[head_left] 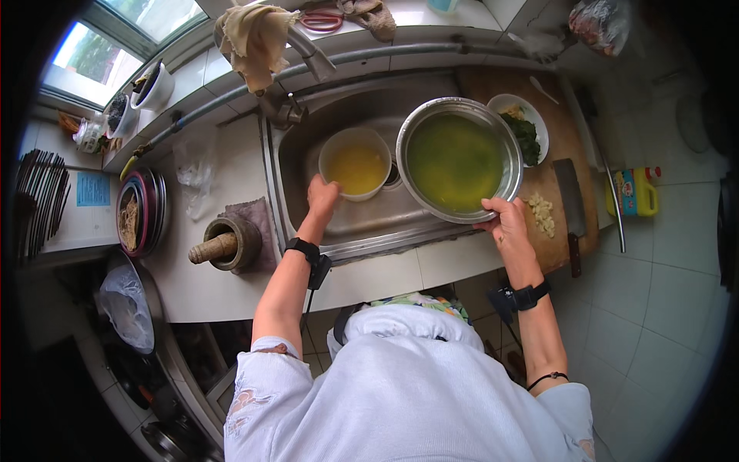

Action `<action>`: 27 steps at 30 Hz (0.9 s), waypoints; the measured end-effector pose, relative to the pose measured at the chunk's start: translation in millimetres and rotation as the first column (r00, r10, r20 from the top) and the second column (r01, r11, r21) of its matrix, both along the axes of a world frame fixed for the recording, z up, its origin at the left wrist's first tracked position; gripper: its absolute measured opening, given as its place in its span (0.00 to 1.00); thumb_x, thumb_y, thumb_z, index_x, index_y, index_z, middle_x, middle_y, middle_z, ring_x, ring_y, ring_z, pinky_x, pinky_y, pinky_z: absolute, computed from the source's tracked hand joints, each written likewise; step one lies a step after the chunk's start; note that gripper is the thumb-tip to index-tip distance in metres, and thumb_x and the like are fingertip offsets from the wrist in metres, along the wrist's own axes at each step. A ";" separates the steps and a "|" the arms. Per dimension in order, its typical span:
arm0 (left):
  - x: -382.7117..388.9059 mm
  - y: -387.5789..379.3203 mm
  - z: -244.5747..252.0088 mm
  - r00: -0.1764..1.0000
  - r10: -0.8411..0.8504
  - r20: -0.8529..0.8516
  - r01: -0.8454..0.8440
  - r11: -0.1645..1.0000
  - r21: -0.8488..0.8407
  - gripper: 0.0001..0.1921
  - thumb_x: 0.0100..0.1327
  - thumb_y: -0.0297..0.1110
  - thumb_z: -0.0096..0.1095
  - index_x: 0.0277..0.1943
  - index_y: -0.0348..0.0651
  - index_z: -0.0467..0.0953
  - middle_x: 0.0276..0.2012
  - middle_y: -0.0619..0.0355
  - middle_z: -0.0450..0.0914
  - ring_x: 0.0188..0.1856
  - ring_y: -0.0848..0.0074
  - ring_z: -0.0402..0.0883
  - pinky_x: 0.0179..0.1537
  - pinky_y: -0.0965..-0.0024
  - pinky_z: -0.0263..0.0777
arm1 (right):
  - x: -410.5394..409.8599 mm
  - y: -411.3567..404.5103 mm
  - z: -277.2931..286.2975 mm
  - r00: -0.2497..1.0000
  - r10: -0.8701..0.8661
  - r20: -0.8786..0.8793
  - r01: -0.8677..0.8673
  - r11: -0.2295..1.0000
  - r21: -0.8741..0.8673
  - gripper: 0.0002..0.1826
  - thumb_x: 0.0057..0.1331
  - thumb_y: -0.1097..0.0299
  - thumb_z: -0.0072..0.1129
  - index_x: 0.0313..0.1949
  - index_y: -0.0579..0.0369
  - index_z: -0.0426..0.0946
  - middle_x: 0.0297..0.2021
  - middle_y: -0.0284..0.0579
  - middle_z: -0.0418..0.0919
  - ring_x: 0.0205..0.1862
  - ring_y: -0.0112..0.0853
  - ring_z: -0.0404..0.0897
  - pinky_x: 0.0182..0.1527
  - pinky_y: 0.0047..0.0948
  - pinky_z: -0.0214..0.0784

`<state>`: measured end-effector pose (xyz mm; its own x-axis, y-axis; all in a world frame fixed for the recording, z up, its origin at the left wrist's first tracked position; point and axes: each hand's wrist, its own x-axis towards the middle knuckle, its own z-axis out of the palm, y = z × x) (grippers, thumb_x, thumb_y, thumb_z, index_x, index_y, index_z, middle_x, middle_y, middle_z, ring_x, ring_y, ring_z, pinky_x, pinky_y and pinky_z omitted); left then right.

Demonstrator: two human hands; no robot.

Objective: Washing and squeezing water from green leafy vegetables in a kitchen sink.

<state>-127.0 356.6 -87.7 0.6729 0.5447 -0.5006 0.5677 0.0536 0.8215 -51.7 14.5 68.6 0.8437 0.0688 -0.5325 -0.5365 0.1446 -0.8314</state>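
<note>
My right hand [505, 216] grips the near rim of a round stainless steel basin [402, 173] that holds green, cloudy liquid. The basin is over the right part of the metal sink [358, 222]. At the left, my left hand [323, 196] holds the near left rim of a white plastic bowl [349, 138] with yellowish liquid, inside the sink. The sink drain shows partly between the two vessels. Behind the basin on the right, a white plate [543, 130] bears dark leafy greens. Chopped pale garlic [541, 215] lies on the wooden cutting board [560, 254].
A cleaver [568, 193] lies on the board, its handle at the near edge. Left of the sink stands a stone mortar [249, 242] with a pestle [212, 248]. The faucet [314, 58], draped with a cloth [254, 43], hangs over the sink's back. A yellow jug [632, 190] is at right.
</note>
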 end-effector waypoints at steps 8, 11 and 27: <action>-17.1 -6.1 27.2 0.991 0.130 0.041 -0.132 0.991 0.037 0.13 0.49 0.27 0.58 0.38 0.31 0.76 0.25 0.50 0.80 0.25 0.66 0.82 0.27 0.66 0.74 | -5.1 -10.8 11.1 0.999 0.033 -0.007 -0.033 0.999 -0.009 0.16 0.52 0.78 0.54 0.42 0.69 0.70 0.28 0.48 0.77 0.23 0.38 0.81 0.17 0.35 0.78; -30.9 -3.9 52.5 0.986 0.129 0.104 -0.127 0.992 -0.023 0.13 0.49 0.26 0.57 0.39 0.30 0.75 0.26 0.51 0.79 0.25 0.70 0.81 0.26 0.69 0.74 | -2.1 -14.0 4.9 0.999 0.046 0.003 -0.046 0.999 0.001 0.17 0.52 0.79 0.55 0.42 0.70 0.70 0.28 0.49 0.77 0.23 0.38 0.81 0.17 0.35 0.78; -73.5 26.3 163.7 0.855 0.324 0.405 -0.283 0.946 -0.159 0.15 0.52 0.21 0.55 0.45 0.31 0.74 0.30 0.55 0.80 0.24 0.78 0.79 0.25 0.78 0.73 | 2.8 -0.4 0.1 0.998 0.049 -0.041 -0.050 0.999 -0.009 0.15 0.52 0.79 0.54 0.41 0.70 0.70 0.29 0.50 0.77 0.21 0.38 0.80 0.16 0.35 0.78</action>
<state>-200.5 382.9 76.0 0.6387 0.7222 -0.2654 0.1136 0.2526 0.9609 -48.9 14.0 68.7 0.8168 0.1049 -0.5673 -0.5764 0.1091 -0.8098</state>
